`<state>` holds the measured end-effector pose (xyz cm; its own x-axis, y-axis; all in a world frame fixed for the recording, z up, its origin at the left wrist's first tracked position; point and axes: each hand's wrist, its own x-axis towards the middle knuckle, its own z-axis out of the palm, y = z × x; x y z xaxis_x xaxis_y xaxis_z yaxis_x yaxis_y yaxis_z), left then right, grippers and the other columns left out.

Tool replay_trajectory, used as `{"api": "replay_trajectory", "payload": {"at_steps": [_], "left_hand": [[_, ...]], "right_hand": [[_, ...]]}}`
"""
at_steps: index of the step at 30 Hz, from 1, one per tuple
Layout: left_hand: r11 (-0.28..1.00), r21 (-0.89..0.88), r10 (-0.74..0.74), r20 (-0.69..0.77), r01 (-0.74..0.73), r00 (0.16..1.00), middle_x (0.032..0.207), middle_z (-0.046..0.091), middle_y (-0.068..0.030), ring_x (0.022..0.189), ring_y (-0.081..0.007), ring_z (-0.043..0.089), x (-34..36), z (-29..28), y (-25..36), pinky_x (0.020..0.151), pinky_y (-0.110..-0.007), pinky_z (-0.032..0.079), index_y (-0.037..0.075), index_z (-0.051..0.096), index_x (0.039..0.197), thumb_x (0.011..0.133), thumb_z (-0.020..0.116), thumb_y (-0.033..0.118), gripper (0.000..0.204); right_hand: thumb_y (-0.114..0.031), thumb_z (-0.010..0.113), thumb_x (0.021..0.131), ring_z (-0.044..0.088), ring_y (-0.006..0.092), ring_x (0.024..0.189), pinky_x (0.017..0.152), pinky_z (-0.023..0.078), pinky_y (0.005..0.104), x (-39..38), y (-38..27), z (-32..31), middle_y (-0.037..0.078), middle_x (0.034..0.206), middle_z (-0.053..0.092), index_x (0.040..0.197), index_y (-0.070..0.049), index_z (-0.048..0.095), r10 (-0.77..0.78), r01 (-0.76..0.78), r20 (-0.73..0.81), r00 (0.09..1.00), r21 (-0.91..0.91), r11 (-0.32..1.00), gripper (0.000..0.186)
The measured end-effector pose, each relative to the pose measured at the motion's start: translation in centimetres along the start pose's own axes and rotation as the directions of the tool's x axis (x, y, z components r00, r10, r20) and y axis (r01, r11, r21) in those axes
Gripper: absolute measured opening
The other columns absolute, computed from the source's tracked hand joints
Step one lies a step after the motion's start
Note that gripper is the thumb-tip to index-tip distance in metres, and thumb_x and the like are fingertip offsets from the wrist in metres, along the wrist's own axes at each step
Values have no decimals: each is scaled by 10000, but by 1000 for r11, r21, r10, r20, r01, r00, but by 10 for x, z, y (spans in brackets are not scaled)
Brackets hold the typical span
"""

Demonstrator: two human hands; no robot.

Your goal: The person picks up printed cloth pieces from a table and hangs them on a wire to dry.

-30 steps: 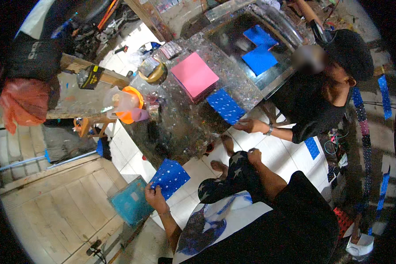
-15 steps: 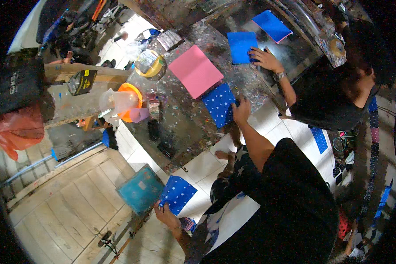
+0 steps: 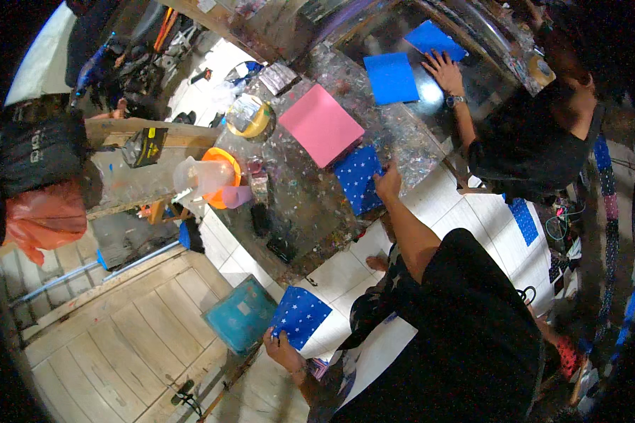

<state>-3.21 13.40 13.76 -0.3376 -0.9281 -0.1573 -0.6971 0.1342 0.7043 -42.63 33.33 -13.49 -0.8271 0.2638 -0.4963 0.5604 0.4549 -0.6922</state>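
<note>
My left hand [image 3: 279, 348] holds a blue sheet with white stars [image 3: 300, 313] low at the centre, beside a teal square board [image 3: 236, 314]. My right hand [image 3: 389, 180] is closed on the edge of another blue star-patterned sheet [image 3: 354, 182] lying at the near edge of the paint-speckled worktable [image 3: 301, 228]. Just behind that sheet is a stack of pink squares [image 3: 321, 123]. A co-worker's hand [image 3: 444, 75] lies spread on the dark glass panel at the table's back, by two plain blue sheets [image 3: 391, 77].
The co-worker [image 3: 525, 144] leans over the table's right side. An orange bowl with plastic cups [image 3: 226, 161], a yellow container [image 3: 248, 120] and small packets stand along the table's left. A wooden shelf with a red bag [image 3: 35, 222] is at left. White tiled floor [image 3: 473, 240] shows below the table.
My right hand has moved up and forward from my lap to the star sheet on the table. The co-worker's hand left that sheet for the glass panel, where the blue sheets now lie separated.
</note>
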Motion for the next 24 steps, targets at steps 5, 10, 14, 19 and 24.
{"api": "replay_trajectory", "payload": {"at_steps": [5, 10, 14, 19, 24], "left_hand": [[973, -217, -56, 105, 78, 993, 1023, 570, -107, 933, -190, 545, 13, 9, 14, 859, -310, 435, -14, 533, 1067, 807, 543, -82, 269], [954, -298, 100, 250, -22, 963, 1025, 575, -97, 899, -169, 548, 22, 21, 23, 821, -292, 437, -11, 535, 1057, 806, 552, -92, 264], [905, -420, 247, 404, -61, 881, 1021, 575, -106, 903, -164, 556, 30, 35, 19, 797, -275, 446, -8, 518, 1088, 806, 567, -89, 297], [900, -390, 364, 424, -196, 829, 972, 588, -78, 858, -136, 556, 19, 23, 9, 778, -254, 449, 0, 528, 1078, 795, 580, -92, 302], [829, -548, 420, 474, -115, 773, 951, 582, -70, 855, -138, 558, 23, 25, -33, 801, -255, 447, -2, 531, 1047, 771, 576, -98, 295]], "right_hand": [[-85, 780, 606, 634, 279, 902, 786, 502, 377, -32, 11, -15, 201, 1037, 629, 1205, 22, 501, -48, 47, 76, 996, 12, 999, 670], [-111, 742, 674, 637, 178, 790, 682, 515, 301, -57, 27, -51, 105, 966, 644, 1156, 40, 529, -52, -59, 306, 951, 342, 938, 548], [-106, 655, 781, 629, 132, 725, 663, 524, 271, -71, 67, -93, 49, 924, 640, 1104, 15, 575, -203, -95, 511, 835, 497, 863, 355], [-91, 581, 852, 628, 118, 722, 698, 547, 290, -230, 5, -175, 35, 936, 638, 1119, -5, 556, -215, -323, 570, 793, 692, 646, 282], [-60, 616, 841, 612, 77, 713, 621, 507, 242, -298, 26, -224, 1, 836, 633, 1000, -46, 574, -401, 109, 255, 880, 713, 693, 165]]}}
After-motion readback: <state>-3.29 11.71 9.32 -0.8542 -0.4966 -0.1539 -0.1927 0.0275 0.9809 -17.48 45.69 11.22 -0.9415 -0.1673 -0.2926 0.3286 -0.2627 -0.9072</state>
